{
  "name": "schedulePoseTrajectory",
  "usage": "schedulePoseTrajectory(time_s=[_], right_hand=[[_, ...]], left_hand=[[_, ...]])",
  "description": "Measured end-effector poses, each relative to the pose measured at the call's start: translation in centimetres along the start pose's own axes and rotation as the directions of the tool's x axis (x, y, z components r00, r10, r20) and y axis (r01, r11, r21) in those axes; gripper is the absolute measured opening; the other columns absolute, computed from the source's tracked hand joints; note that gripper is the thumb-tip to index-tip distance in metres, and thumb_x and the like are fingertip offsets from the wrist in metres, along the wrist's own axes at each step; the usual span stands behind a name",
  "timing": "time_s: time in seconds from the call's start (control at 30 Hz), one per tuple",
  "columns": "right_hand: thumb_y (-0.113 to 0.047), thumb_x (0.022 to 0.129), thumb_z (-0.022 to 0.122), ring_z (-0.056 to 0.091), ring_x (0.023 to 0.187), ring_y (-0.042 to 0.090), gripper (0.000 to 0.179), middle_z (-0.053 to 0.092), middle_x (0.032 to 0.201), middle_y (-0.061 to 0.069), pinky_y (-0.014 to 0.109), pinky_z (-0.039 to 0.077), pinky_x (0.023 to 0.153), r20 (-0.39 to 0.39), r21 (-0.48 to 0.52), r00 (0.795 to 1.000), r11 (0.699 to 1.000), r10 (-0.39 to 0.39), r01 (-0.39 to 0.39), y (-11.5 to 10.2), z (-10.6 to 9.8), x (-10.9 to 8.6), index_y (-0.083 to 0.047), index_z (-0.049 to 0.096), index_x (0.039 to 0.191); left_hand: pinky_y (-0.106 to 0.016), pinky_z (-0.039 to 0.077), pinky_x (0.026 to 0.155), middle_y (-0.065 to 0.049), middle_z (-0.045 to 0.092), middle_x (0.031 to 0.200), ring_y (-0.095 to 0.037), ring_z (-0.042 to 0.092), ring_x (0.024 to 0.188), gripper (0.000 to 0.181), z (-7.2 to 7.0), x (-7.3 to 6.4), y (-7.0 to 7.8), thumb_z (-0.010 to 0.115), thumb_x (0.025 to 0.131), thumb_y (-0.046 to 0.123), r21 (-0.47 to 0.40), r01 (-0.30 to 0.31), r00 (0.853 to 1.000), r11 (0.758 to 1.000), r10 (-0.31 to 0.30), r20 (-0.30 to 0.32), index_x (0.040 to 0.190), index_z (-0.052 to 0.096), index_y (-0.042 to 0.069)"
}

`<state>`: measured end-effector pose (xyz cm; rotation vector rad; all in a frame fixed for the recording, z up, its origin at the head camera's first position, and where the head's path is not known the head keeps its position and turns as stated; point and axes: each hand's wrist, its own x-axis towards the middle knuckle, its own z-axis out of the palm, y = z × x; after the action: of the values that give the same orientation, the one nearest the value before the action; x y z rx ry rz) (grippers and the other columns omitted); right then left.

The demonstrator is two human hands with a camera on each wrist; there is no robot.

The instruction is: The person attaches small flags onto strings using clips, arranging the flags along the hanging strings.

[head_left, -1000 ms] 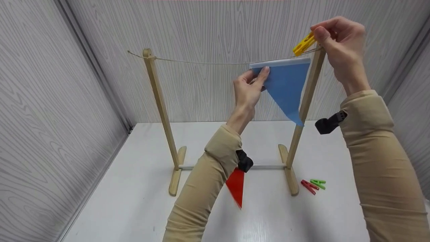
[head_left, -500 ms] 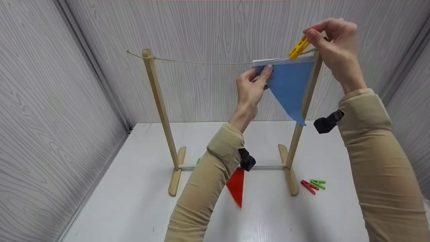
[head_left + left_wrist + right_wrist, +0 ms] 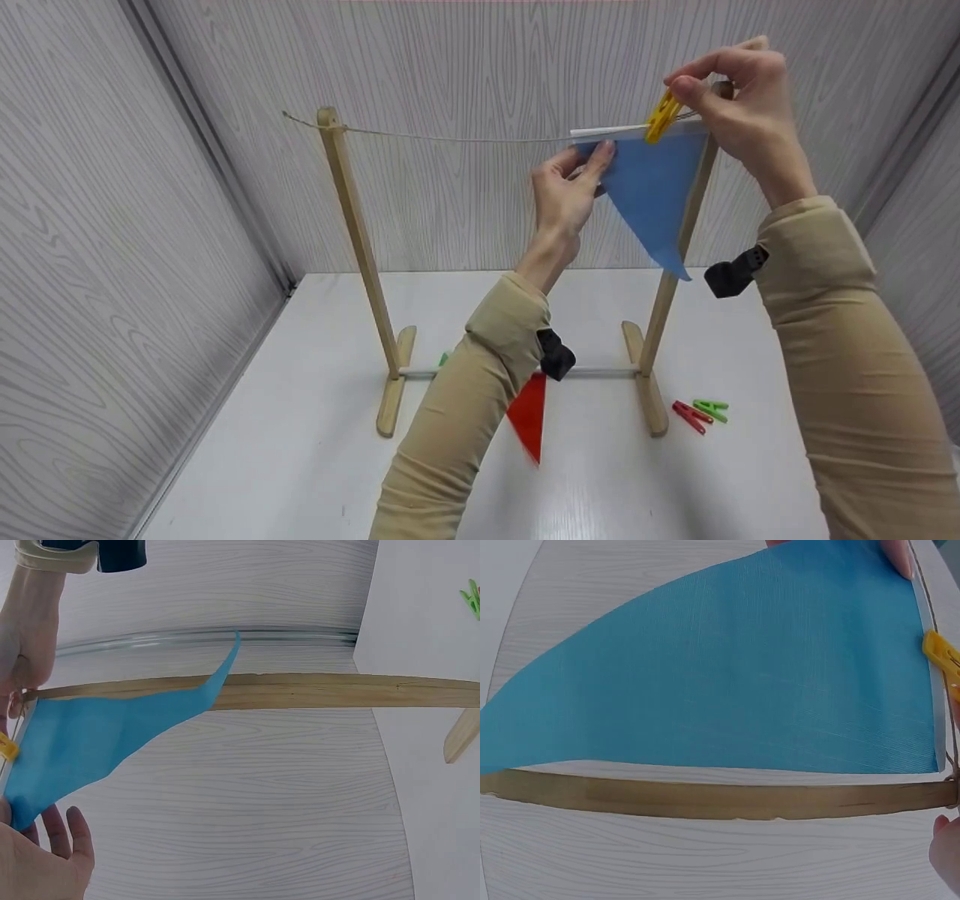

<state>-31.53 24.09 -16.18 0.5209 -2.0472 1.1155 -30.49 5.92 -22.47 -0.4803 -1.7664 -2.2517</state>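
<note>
A blue triangular pennant [image 3: 652, 187] with a white top edge hangs point-down at the string [image 3: 450, 139], near the right post. My left hand [image 3: 564, 191] pinches its upper left corner between thumb and fingers. In my right hand [image 3: 750, 105] is a yellow clothespin [image 3: 662, 118], pinched by its upper end, its lower end over the pennant's top edge and the string. The right wrist view shows the clothespin [image 3: 941, 654] overlapping the white strip at the string. In the left wrist view, the blue pennant [image 3: 97, 739] stretches across the wooden post [image 3: 315, 692].
Two wooden posts, left [image 3: 358, 240] and right [image 3: 667, 300], stand on feet joined by a low white bar [image 3: 600, 371]. A red pennant [image 3: 529, 416] lies partly behind the left sleeve. Red [image 3: 691, 416] and green [image 3: 711, 409] clothespins lie right of the stand.
My right hand has brought the yellow clothespin left and down onto the pennant's top edge. The left hand and pennant have shifted slightly right, and the top edge now lies along the string.
</note>
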Motion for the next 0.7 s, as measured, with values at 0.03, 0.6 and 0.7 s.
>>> schedulePoseTrajectory(time_s=[0.03, 0.6, 0.7], right_hand=[[-0.016, 0.095, 0.07, 0.033, 0.09, 0.002, 0.017, 0.043, 0.091, -0.016, 0.018, 0.027, 0.073, 0.004, -0.011, 1.0, 1.0, -0.003, 0.003, -0.01, 0.01, -0.05, -0.002, 0.077, 0.1], [-0.039, 0.091, 0.074, 0.022, 0.103, 0.002, 0.042, 0.033, 0.09, -0.017, 0.03, 0.011, 0.091, 0.043, -0.022, 0.99, 0.99, -0.137, 0.138, -0.17, -0.21, -0.65, 0.0, 0.077, 0.107], [-0.049, 0.089, 0.074, 0.019, 0.109, 0.003, 0.051, 0.033, 0.092, -0.014, 0.037, 0.009, 0.097, 0.033, -0.021, 0.991, 0.991, -0.132, 0.133, -0.06, -0.21, -0.7, -0.003, 0.076, 0.11]], left_hand=[[-0.024, 0.059, 0.086, -0.018, 0.071, 0.121, -0.026, 0.072, 0.111, 0.028, 0.01, -0.03, 0.02, 0.065, 0.099, 0.018, 0.002, -0.002, 1.0, 1.0, 0.002, 0.001, 0.117, 0.071, -0.003], [-0.023, 0.058, 0.083, -0.016, 0.071, 0.119, -0.02, 0.073, 0.103, 0.027, 0.18, -0.17, -0.12, 0.067, 0.098, 0.017, -0.023, 0.003, 1.0, 1.0, -0.003, 0.004, 0.117, 0.072, -0.001], [-0.023, 0.058, 0.081, -0.017, 0.071, 0.119, -0.018, 0.073, 0.099, 0.027, 0.19, -0.16, -0.22, 0.066, 0.098, 0.017, -0.025, 0.004, 1.0, 1.0, -0.004, 0.006, 0.117, 0.072, -0.001]])
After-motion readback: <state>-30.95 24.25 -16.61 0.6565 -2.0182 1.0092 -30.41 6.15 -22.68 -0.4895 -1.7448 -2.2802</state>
